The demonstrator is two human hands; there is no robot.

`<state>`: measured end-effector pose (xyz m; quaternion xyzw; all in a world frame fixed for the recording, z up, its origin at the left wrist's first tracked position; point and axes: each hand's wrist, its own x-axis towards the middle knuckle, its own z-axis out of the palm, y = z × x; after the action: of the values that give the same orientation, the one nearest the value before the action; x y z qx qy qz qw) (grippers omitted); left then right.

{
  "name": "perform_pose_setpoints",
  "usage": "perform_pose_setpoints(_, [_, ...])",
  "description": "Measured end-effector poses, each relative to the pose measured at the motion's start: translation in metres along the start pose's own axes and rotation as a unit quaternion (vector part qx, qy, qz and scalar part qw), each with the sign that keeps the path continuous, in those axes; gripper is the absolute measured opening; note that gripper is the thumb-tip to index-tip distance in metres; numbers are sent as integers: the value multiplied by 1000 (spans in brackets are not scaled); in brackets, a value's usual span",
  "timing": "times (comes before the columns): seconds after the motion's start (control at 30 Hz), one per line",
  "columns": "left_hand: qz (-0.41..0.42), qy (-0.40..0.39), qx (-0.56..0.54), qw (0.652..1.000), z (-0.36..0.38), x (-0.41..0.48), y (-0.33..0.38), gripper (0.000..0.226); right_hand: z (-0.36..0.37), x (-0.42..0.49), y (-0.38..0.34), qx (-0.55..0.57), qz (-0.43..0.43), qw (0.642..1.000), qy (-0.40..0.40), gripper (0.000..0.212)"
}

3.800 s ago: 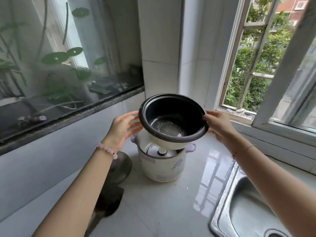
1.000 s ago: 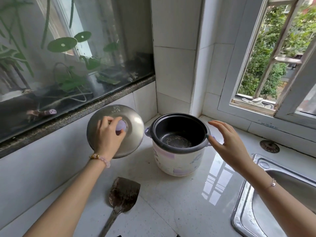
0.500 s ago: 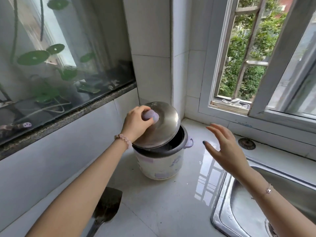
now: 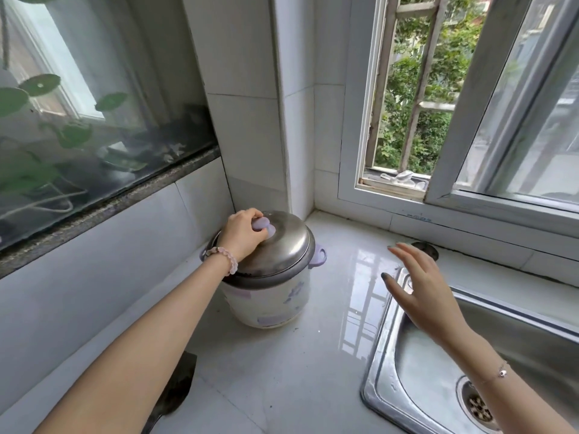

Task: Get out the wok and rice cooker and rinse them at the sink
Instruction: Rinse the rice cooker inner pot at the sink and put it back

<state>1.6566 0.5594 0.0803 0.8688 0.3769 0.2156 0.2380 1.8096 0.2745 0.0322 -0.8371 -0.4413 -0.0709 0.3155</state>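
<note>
Your left hand [image 4: 242,234] pinches the lilac knob [image 4: 264,226] of the lid [image 4: 283,245] seated on the rice cooker [image 4: 266,296] under your fingers, your right hand [image 4: 421,289] hangs splayed and empty over the sink [image 4: 385,380] rim: 1 risk, a 1-handed lift by the knob drags or tips the cooker.

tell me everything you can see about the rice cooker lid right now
The lid is a domed, dull silver metal disc with a pale purple knob on top. It sits on the rice cooker in the counter's back corner, seemingly slightly askew. The left hand grips its knob; nothing else touches it.
</note>
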Motion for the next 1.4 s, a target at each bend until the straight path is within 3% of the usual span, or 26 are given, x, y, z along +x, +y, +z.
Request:
perform_pose_setpoints(0.4, [26, -10, 104, 994, -3, 1, 5, 26, 6, 6, -11, -43, -33, 999, 4, 59])
perform_pose_setpoints(0.63, [12, -52, 111, 992, -14, 8, 8, 26, 8, 14, -23, -133, -70, 988, 24, 61])
perform_pose_setpoints(1.1, [28, -22, 131, 991, -4, -3, -1, 28, 21, 19, -38, -149, -89, 985, 8, 61])
perform_pose_setpoints(1.23, [39, -61, 150, 986, -6, -1, -7, 33, 25, 22, -39, -154, -102, 983, 1, 61])
perform_pose_setpoints(1.3, [34, -36, 124, 991, -16, -2, -14, 39, 27, 25, -39, -155, -104, 982, 1, 61])
perform_pose_setpoints(1.4, [-8, 91, -9, 996, -28, -11, -40, 38, 34, 33, -37, -115, -88, 989, -8, 64])
